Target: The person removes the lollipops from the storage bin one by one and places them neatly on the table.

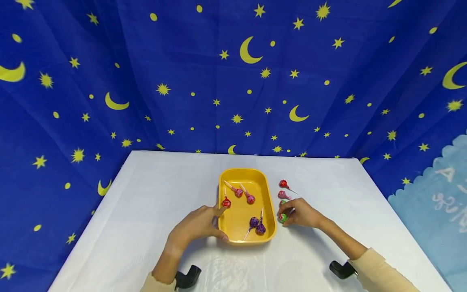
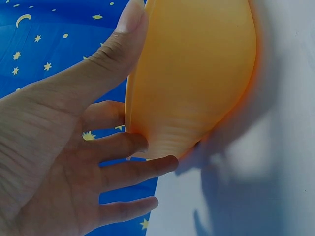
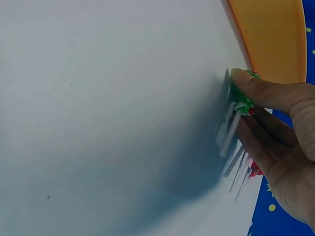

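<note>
A yellow tray (image 1: 237, 242) stands on the table. In it lie two pink lollipops (image 1: 250, 199), a red lollipop (image 1: 226, 202) and two purple lollipops (image 1: 260, 229). My left hand (image 1: 197, 225) touches the tray's near left corner, thumb and index finger spread along the rim; the left wrist view shows the other fingers fairly straight. Right of the tray, my right hand (image 1: 300, 213) pinches a green lollipop (image 3: 242, 101) between thumb and fingers, its white stick pointing away from the tray. Another green lollipop (image 1: 282, 202) is partly hidden behind that hand.
Beyond the right hand, a pink lollipop (image 1: 282, 195) and a red lollipop (image 1: 283, 184) lie in a row beside the tray. A white cover lies over the table (image 1: 164, 182). Blue cloth (image 1: 182, 61) with yellow moons and stars hangs behind it.
</note>
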{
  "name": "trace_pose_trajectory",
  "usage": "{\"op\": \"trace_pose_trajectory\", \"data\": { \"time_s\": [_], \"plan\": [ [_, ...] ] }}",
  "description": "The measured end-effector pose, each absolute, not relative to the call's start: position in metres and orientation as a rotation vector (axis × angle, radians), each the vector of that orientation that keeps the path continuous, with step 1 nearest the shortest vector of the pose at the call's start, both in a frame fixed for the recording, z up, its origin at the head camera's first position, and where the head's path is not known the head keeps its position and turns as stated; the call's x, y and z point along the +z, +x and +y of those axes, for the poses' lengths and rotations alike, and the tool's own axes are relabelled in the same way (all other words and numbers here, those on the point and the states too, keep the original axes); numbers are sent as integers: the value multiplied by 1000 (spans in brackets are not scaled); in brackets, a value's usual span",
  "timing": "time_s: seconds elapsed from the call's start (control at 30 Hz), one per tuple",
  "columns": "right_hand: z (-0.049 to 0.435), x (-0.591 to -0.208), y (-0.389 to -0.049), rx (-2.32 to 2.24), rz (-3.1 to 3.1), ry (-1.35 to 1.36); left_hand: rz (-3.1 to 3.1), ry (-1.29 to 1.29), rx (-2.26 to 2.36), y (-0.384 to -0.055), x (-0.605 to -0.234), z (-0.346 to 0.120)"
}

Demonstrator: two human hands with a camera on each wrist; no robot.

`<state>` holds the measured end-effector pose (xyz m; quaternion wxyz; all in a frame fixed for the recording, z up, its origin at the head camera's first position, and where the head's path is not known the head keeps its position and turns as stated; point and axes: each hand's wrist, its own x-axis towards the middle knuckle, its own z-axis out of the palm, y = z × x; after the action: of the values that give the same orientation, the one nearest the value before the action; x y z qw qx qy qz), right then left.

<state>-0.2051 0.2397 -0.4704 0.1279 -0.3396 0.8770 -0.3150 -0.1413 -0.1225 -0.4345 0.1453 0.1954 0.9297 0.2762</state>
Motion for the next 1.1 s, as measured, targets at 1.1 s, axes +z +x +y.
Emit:
{"op": "trace_pose_trajectory", "data": {
  "time_s": [1.1],
  "plan": [
    [223, -429, -225, -945, 2588, -1105, 2662, 552, 825, -140, -434, -124]
  ]
}}
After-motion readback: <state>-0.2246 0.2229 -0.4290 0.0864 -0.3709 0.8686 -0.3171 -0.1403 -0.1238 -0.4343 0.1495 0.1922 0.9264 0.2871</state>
